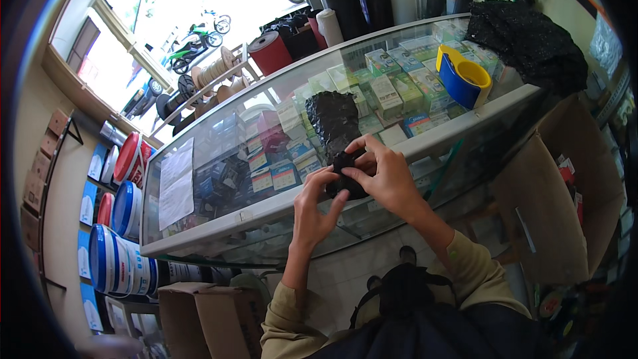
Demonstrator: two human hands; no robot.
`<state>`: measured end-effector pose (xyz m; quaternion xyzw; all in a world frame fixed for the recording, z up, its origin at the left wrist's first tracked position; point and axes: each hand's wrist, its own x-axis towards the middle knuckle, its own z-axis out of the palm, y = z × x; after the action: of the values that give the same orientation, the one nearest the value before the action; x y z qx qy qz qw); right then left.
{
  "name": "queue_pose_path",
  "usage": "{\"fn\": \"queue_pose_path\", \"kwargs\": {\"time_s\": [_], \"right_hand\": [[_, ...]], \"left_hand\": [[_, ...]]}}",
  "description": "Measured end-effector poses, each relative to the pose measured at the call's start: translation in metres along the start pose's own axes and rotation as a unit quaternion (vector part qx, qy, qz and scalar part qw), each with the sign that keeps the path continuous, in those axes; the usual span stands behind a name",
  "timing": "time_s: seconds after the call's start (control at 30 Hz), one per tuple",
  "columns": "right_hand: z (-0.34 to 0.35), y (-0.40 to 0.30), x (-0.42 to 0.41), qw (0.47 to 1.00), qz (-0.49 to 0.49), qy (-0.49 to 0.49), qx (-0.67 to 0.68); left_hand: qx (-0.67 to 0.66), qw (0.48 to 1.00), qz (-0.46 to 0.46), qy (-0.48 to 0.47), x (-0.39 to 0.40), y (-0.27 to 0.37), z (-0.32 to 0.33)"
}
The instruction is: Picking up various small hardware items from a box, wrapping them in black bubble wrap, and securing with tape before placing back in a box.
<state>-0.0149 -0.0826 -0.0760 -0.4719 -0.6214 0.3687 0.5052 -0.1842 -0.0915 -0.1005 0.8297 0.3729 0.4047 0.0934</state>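
Both my hands are at the front edge of a glass display counter, on a black plastic bag. The bag's crinkled far part lies on the glass; its near part is bunched between my fingers. My left hand has its fingertips on the left of the bunch, thumb apart below. With thumb and fingers, my right hand pinches the bunch from the right. What the bag may contain is hidden.
A blue and yellow tape dispenser stands on the counter at right, near a pile of black plastic. Rolls of sheeting stand beyond the counter. Open cardboard boxes stand at lower left and right.
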Motion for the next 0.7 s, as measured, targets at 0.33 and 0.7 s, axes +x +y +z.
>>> {"fn": "queue_pose_path", "kwargs": {"time_s": [0.33, 0.7], "right_hand": [[0.01, 0.006, 0.005, 0.969, -0.129, 0.156, -0.141], [-0.006, 0.022, 0.02, 0.993, 0.009, 0.079, -0.082]], "left_hand": [[-0.181, 0.928, -0.305, 0.112, 0.027, -0.005, 0.014], [0.006, 0.974, -0.212, 0.073, 0.045, -0.03, 0.011]]}}
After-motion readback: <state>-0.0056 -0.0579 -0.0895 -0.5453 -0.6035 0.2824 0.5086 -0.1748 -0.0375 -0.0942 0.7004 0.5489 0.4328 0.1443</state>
